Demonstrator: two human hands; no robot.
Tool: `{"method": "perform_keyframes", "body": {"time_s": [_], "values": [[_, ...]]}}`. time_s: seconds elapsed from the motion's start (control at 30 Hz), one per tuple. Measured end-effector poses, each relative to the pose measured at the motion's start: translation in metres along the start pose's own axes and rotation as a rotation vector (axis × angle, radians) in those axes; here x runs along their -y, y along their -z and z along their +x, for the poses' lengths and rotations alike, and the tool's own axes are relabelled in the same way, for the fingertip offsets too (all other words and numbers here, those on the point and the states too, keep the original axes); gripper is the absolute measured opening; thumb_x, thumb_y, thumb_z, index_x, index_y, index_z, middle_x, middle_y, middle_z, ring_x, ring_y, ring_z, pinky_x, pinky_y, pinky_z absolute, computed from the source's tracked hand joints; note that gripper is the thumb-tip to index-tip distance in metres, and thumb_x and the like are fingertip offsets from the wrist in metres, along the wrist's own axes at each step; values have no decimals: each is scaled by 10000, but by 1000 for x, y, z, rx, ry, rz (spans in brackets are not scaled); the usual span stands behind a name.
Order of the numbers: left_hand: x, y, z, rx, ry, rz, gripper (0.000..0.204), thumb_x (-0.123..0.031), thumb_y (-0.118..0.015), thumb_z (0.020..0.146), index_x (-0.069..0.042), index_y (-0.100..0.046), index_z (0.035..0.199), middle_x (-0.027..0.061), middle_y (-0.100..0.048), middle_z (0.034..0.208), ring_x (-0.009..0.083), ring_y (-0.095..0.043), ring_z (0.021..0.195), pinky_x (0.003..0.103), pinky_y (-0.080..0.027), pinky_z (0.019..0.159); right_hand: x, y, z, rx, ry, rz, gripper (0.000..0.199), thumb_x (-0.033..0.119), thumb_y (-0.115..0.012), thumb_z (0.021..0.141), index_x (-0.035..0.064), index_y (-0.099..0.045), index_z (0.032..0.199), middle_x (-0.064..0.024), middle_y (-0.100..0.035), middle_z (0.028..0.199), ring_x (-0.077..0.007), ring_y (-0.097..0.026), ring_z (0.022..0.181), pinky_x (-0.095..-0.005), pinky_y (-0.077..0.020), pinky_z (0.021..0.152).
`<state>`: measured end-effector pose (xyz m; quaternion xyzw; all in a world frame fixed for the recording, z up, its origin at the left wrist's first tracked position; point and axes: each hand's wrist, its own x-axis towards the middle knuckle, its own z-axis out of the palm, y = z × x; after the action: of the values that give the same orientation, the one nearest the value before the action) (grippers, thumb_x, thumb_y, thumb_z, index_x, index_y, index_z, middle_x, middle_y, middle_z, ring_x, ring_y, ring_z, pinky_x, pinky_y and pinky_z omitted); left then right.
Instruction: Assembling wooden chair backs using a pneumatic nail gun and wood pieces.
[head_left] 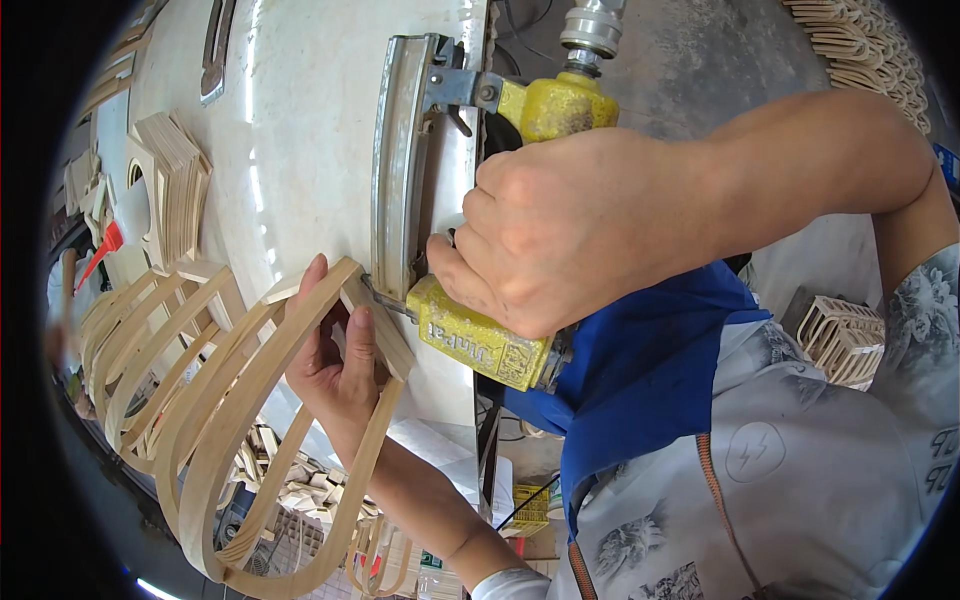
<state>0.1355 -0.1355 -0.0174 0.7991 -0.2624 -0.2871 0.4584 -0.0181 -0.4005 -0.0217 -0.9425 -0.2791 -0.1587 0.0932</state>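
Note:
My right hand [570, 220] is wrapped round a yellow pneumatic staple gun [475, 345] with a long metal magazine [400, 150] and an air hose fitting [592, 28]. Its narrow nose meets the end of a U-shaped bent-wood frame [215, 470], at a short wooden crosspiece [378, 325]. Whether the tip presses on the wood or stops just short, I cannot tell. My left hand [345, 370] grips that frame at the crosspiece, thumb on the near side and fingers partly hidden behind the wood.
Under the work lies a pale, shiny worktable [300, 130]. More bent-wood frames [120, 340] stand in a row at left, below a stack of cut wooden panels [175, 185]. Offcuts [290, 475] are heaped lower down. Curved wooden pieces [865, 45] lie at upper right.

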Motion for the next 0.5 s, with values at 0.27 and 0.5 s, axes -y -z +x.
{"method": "perform_keyframes", "body": {"time_s": [0.27, 0.5], "values": [[-3, -2, 0, -1, -4, 11, 481, -7, -713, 997, 64, -584, 1455, 140, -628, 1423, 211, -625, 1252, 367, -460, 1122, 0, 2, 0, 9, 5, -39, 82, 139, -708, 761, 59, -721, 751, -12, -698, 742, -211, -748, 717, -335, -596, 626], [-1, -1, 1, -2, -36, 44, 469, -12, -711, 999, 65, -590, 1445, 153, -630, 1437, 214, -628, 1253, 369, -463, 1121, -1, 2, -1, -4, -19, -3, 86, 135, -711, 761, 49, -715, 750, -27, -701, 747, -227, -758, 725, -348, -613, 631]]}}
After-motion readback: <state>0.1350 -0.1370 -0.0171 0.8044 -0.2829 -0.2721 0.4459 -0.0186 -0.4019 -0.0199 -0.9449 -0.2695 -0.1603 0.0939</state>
